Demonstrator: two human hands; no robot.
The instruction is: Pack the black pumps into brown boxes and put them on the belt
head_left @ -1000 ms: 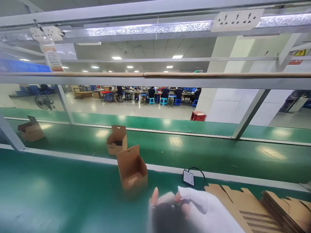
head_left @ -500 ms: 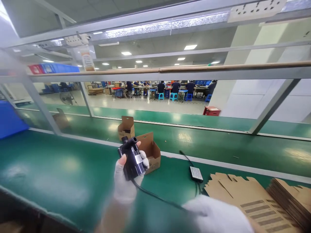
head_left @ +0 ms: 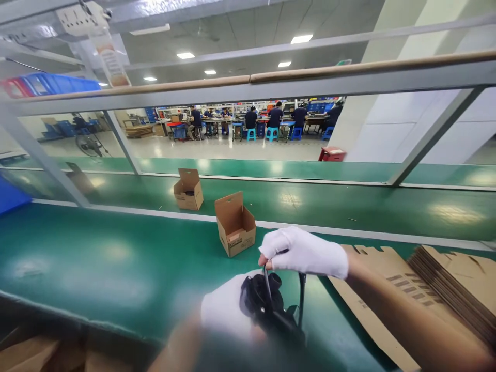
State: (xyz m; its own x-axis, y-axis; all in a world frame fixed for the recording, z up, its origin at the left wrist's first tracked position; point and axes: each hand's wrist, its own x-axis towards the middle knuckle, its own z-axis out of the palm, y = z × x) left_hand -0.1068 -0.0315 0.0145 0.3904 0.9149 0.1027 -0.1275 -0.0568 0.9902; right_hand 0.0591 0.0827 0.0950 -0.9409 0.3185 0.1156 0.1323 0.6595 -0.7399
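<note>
In the head view my left hand (head_left: pixel 227 309), in a white fingerless glove, is closed around a black pump (head_left: pixel 258 297) with round ports. The pump is tilted, and its lower part is blurred. Just above it, my right hand (head_left: pixel 304 253), gloved the same way, pinches a black cable (head_left: pixel 267 284) between thumb and fingers. A further length of the cable hangs down below the right palm. Behind my hands stands an open brown cardboard box (head_left: pixel 236 232) with its lid flap up.
Another open box (head_left: pixel 188 192), with something dark inside, stands on the farther green surface. Flat cardboard blanks (head_left: pixel 368 299) and a stack of folded ones (head_left: pixel 457 284) lie at the right. A metal rail (head_left: pixel 248 93) crosses above the bench. Several people sit at distant tables.
The pump has come down and right, nearer to me. My right hand has risen to the pump with the cable. The small silver-topped block on the bench no longer shows.
</note>
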